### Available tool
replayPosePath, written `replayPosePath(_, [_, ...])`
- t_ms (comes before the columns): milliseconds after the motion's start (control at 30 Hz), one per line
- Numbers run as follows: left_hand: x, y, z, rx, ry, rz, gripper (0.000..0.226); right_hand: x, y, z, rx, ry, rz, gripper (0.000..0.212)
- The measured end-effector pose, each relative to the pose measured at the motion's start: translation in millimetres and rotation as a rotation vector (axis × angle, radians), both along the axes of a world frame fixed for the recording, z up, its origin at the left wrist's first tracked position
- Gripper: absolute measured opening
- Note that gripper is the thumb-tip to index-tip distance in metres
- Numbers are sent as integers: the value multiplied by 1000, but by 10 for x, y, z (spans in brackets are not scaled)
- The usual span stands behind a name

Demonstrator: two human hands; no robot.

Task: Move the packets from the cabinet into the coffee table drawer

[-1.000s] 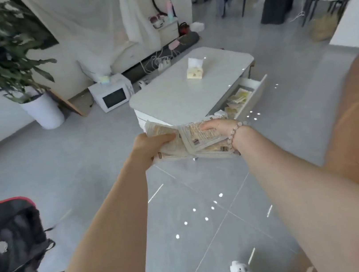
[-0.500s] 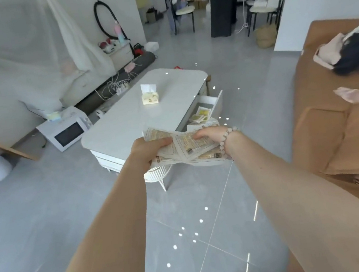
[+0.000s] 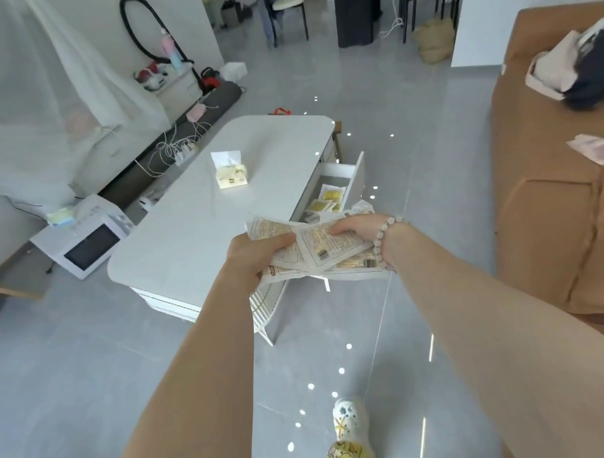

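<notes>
A stack of packets (image 3: 329, 248) is gripped by left hand (image 3: 253, 253) and right hand (image 3: 355, 226); the carry is judged underway, with lowering into the open drawer (image 3: 356, 171) needed next.

Packet stack (image 3: 329, 250) is held between both hands: left hand (image 3: 253, 255) fingers (image 3: 283, 240) at its left edge, right hand (image 3: 355, 226) at its right. Desk (image 3: 191, 229) is placed beyond and left of the fingers. Open drawer (image 3: 357, 175) is seen just beyond them, on the desk's right side, with further packets (image 3: 329, 199) laid in it. Tissue box (image 3: 231, 172) is set on the desk, farther off. Microwave (image 3: 86, 241) is set on the floor (image 3: 80, 379) left of the desk. Sofa (image 3: 567, 228) is placed right of the fingers.
</notes>
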State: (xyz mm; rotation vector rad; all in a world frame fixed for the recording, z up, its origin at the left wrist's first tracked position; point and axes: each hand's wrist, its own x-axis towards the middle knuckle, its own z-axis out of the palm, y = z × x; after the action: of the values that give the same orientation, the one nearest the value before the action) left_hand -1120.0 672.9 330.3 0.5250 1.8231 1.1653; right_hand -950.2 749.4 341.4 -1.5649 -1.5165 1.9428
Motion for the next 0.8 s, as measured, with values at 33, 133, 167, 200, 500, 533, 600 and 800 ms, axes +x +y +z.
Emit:
replayPosePath(33, [-26, 145, -15, 0, -2, -8, 27, -21, 125, -10, 1, -3, -7, 16])
replayPosePath(133, [-114, 633, -32, 10, -17, -50, 27, -99, 556, -43, -3, -3, -39, 19])
replayPosePath(167, [-148, 803, -33, 13, -23, -62, 24, -121, 693, -26, -3, -4, -61, 20])
replayPosePath(200, [-179, 971, -32, 15, -30, -69, 22, -141, 848, -30, 5, -14, -91, 21])
replayPosePath(500, [-663, 2633, -29, 13, -21, -108, 24, -565, 2334, -109, -36, -25, -221, 17])
replayPosePath(533, [-677, 2819, -42, 15, -21, -113, 21, -588, 2488, -116, -45, -26, -232, 19])
replayPosePath(600, [-656, 3173, -84, 15, -24, -128, 19, -599, 2763, -142, -52, -32, -260, 32])
replayPosePath(800, [-404, 4050, -378, -22, -81, -177, 17, -312, 3574, -282, -89, -101, -317, 25])
